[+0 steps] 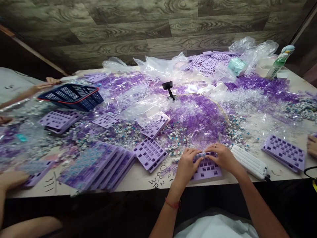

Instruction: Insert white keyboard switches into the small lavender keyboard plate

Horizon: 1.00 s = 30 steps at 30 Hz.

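Working hands, head view: left hand [187, 162] and ringed right hand [221, 158] are nearly meeting over a purple rectangular plastic keyboard case [209, 172]; cannot tell if fingers are pinching anything.
Case: is lying at pale table [141, 184] near edge.
White ribbed plastic bar [248, 162]: is lying beside right hand.
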### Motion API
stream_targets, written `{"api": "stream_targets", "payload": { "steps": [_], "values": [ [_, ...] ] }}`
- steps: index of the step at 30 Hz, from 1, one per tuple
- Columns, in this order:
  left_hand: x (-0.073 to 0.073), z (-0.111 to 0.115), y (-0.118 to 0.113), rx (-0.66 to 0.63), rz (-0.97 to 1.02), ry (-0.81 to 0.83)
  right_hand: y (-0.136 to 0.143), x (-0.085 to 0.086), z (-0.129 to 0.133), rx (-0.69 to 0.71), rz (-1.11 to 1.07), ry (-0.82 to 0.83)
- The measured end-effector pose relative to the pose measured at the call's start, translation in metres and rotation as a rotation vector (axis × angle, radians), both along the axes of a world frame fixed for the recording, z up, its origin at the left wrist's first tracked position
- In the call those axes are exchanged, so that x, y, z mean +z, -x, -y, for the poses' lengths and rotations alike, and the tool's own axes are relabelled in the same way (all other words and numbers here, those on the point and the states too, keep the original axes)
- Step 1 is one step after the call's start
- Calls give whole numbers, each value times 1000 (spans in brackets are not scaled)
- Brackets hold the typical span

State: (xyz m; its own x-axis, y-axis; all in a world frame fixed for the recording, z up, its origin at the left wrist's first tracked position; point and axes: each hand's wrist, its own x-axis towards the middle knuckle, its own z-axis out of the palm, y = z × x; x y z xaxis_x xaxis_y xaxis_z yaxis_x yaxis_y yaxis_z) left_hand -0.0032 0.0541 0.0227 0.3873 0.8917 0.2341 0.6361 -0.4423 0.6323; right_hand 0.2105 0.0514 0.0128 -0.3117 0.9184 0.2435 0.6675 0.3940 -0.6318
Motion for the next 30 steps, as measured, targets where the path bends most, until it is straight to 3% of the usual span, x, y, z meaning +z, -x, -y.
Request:
{"api": "stream_targets", "payload": {
  "steps": [7, 20, 25, 30],
  "values": [
    [-6, 0, -3, -8, -63, -60, 3, 1, -2, 18, 66, -4],
    [4, -2, -12, -13, -235, -59, 9, 13, -4, 23, 239, 66],
    [14, -3, -19, 2, -377, 16, 18, 15, -8, -1, 375, 210],
    [27, -10, -27, -16, -499, 123, 24, 21, -15, 20, 444, 255]
  ]
}}
